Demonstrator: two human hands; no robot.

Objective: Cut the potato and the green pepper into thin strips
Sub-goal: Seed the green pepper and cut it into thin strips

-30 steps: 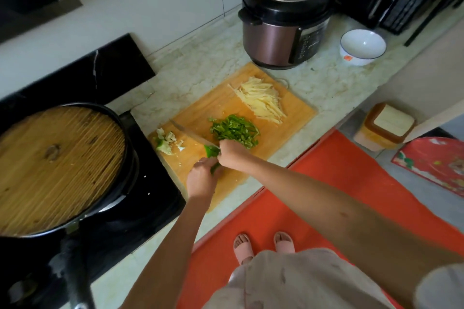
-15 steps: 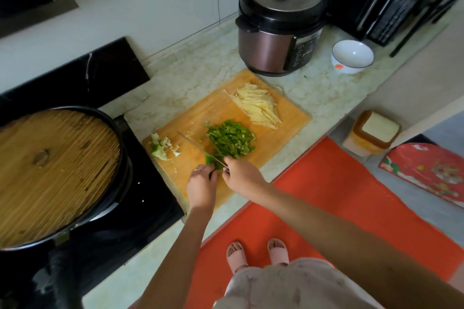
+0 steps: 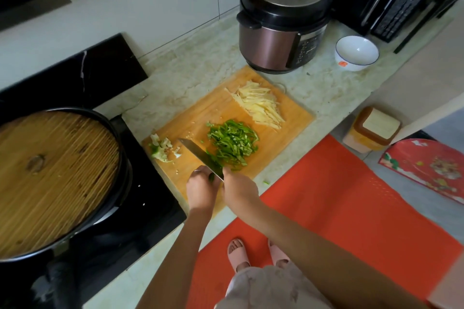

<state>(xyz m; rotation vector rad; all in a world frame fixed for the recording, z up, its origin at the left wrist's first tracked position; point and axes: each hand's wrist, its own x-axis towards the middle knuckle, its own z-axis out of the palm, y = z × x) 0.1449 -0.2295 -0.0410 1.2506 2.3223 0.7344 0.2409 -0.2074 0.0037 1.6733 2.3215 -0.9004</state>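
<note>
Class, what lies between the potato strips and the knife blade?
In the head view, the heap of green pepper strips lies between the potato strips and the knife blade.

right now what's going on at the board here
A person is slicing green pepper on the board. The right hand grips the knife, its blade beside the left hand, which holds a small pepper piece. A pile of pepper strips lies just past the blade, the potato strips are at the far corner, and scraps sit at the left edge. The potato looks done and little pepper is left to cut.
</note>
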